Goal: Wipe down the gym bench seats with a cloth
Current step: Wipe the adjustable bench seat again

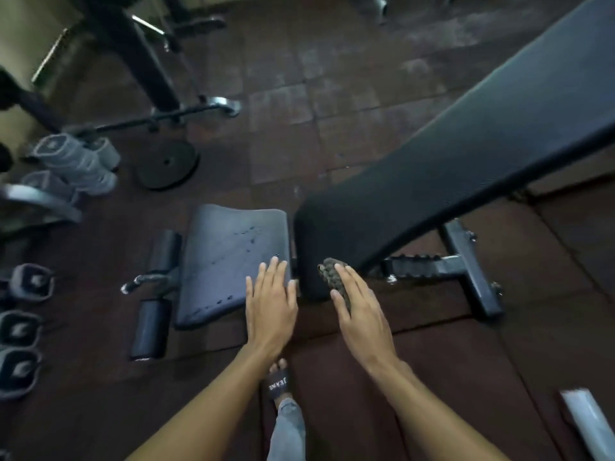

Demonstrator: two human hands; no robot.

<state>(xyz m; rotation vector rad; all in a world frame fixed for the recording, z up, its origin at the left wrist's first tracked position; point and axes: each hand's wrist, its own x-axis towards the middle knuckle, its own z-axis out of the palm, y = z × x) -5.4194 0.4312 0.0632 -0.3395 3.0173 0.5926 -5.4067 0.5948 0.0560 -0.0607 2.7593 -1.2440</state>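
A black gym bench fills the middle and right. Its short seat pad (226, 261) lies flat, dusty and speckled with wet spots. Its long back pad (466, 154) slopes up to the top right. My left hand (271, 304) rests flat with straight fingers on the near right corner of the seat pad. A bunched dark grey-green cloth (332, 271) lies on the lower end of the back pad. With its fingers straight, my right hand (359, 311) presses the cloth against the pad.
Two black foam leg rollers (151, 327) stick out left of the seat. Several grey dumbbells (66, 164) and a black weight plate (166, 166) lie on the dark rubber floor at left. The bench's steel base (466, 264) sits at right. My sandalled foot (279, 382) stands below.
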